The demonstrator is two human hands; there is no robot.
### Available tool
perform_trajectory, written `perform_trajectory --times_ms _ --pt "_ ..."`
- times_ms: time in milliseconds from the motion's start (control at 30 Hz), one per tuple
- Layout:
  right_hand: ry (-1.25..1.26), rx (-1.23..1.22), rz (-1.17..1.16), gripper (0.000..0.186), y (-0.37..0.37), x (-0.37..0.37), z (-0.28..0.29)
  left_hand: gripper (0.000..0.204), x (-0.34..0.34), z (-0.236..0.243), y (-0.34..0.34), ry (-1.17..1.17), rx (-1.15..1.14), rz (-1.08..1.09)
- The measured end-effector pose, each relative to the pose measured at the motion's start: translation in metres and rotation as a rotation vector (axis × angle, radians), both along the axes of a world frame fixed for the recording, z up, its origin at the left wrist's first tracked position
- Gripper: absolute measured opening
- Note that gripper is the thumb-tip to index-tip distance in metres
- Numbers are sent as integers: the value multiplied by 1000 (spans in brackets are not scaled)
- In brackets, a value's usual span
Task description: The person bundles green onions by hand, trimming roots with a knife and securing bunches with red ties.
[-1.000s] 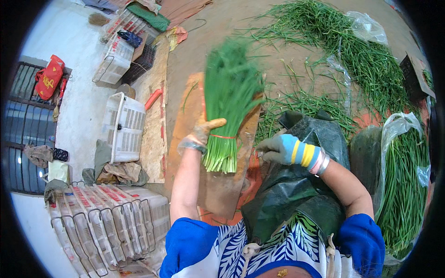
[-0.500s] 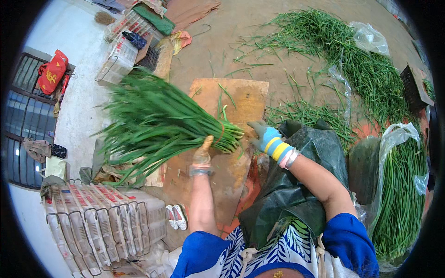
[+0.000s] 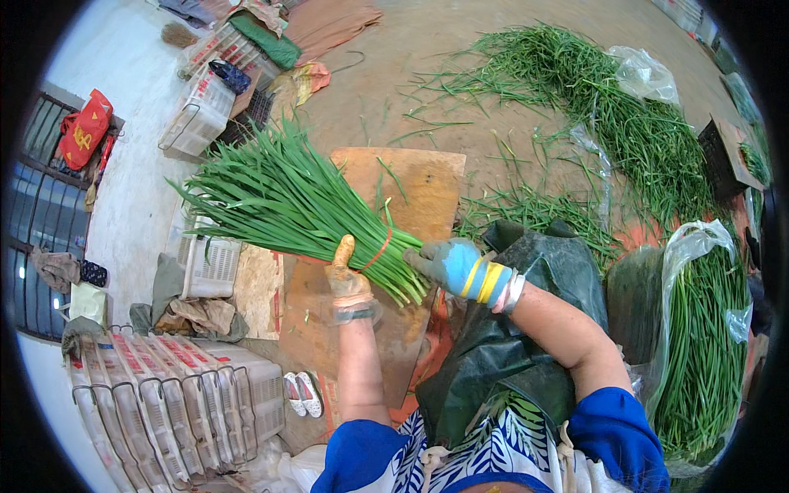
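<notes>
A large bunch of garlic chives point(image 3: 283, 193), bound by a red band near its pale cut ends, lies tilted in front of me, its leaves fanning to the upper left. My left hand point(image 3: 348, 279), in a stained tan glove, grips it from below beside the band, thumb up along the stems. Over the stem ends sits my right hand point(image 3: 448, 264), in a grey, blue and yellow glove, with its fingers bent onto the stems and its thumb hidden. Under the bunch is a worn wooden board point(image 3: 419, 185).
Loose chives point(image 3: 592, 90) heap along the upper right. More stand in a clear plastic bag point(image 3: 703, 345) at my right. White plastic crates point(image 3: 164, 403) are stacked at lower left, beside white shoes point(image 3: 304, 394). A dark green apron point(image 3: 501, 312) covers my lap.
The bunch has turned slightly, its stem ends dropping lower, and its leaves are less blurred. My right hand has moved left from beside the stems onto them.
</notes>
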State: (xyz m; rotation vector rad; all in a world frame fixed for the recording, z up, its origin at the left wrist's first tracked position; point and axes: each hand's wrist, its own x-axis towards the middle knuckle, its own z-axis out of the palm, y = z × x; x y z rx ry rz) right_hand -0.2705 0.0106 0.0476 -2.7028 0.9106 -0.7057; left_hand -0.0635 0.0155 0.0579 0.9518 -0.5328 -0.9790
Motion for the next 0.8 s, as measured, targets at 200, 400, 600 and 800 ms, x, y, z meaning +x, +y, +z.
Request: perform_trajectory --times_ms 200,400,600,800 --pt "-26 22 104 14 -4 -1 24 38 2 3 3 25 86 9" --pt "188 413 325 18 22 -31 23 47 38 12 14 82 -56 81" --pt "353 346 59 40 13 -50 -18 55 75 9 35 -97 -287 -55" --pt "167 405 86 43 15 -49 -30 54 106 -114 33 -528 148 143"
